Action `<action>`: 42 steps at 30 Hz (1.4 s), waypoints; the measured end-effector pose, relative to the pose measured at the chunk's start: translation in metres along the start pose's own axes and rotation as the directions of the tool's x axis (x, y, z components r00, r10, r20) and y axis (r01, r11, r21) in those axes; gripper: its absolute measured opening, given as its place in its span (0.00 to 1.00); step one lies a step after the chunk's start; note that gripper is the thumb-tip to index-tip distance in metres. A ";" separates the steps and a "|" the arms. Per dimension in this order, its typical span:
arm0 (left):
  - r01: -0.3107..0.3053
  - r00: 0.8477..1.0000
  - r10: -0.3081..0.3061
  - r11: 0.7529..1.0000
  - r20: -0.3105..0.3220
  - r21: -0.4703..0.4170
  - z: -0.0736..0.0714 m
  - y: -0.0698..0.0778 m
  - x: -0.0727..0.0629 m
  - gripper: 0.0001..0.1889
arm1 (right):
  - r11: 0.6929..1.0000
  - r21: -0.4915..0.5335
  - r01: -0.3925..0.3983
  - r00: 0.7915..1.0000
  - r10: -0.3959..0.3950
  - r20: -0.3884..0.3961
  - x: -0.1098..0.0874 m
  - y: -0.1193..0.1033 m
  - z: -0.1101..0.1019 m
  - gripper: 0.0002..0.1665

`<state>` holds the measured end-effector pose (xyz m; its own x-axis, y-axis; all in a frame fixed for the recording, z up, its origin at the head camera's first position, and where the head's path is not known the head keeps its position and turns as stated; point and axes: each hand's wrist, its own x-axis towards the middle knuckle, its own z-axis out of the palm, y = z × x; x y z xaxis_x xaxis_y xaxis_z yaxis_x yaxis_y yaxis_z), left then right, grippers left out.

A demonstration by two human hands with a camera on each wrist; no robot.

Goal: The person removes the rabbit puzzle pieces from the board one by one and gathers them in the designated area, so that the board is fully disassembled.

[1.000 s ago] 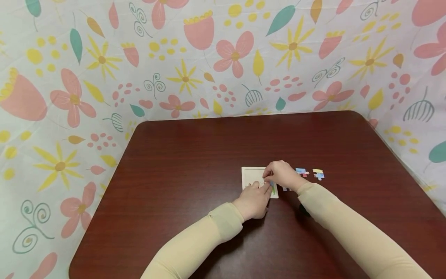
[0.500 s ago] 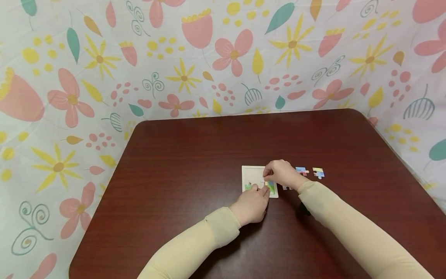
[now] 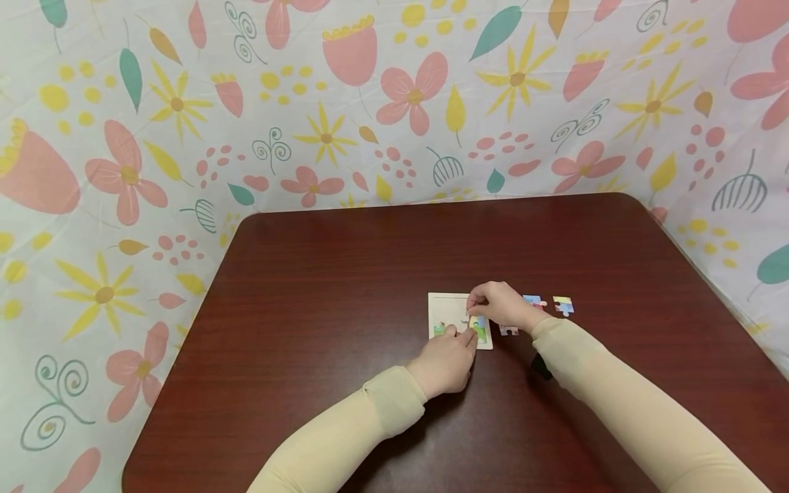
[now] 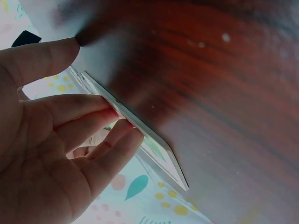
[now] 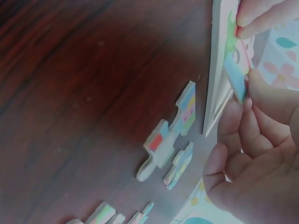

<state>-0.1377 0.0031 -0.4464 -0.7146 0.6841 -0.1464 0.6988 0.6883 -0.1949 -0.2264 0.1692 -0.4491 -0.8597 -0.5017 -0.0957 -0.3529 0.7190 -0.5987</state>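
Observation:
A pale, square jigsaw tray (image 3: pixel 448 305) lies on the table with some picture pieces fitted along its near side. My left hand (image 3: pixel 445 359) presses its fingertips on those pieces; in the left wrist view its fingers (image 4: pixel 114 151) are nearly straight and the thumb stands apart. Over the tray's right part, my right hand (image 3: pixel 502 306) pinches a jigsaw piece (image 5: pixel 235 78) between thumb and fingers. That blue-faced piece is tilted at the tray, beside a green fitted piece (image 5: pixel 231 32). Whether its lower edge touches the tray floor, I cannot tell.
Loose jigsaw pieces lie to the right of the tray: a yellow-and-blue one (image 3: pixel 564 305), a blue-and-red one (image 3: pixel 533 300) and one near my right wrist (image 3: pixel 508 330). A black object (image 3: pixel 541 366) shows under the right sleeve. Floral cloth (image 3: pixel 394 103) hangs behind the table.
My left hand has drawn back slightly toward me, uncovering green pieces at the tray's near left. The right hand has shifted a little, and more of the fitted pieces at right show.

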 end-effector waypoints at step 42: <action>0.021 0.999 -0.020 0.999 0.034 -0.050 -0.001 0.002 0.002 0.29 | 0.983 -0.019 -0.185 0.983 0.185 -0.022 -0.088 0.087 -0.065 0.10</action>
<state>-0.1373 0.0059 -0.4457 -0.7288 0.6619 -0.1753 0.6842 0.7140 -0.1489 -0.2051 0.3072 -0.4406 -0.9182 -0.3494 -0.1867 -0.1949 0.8086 -0.5551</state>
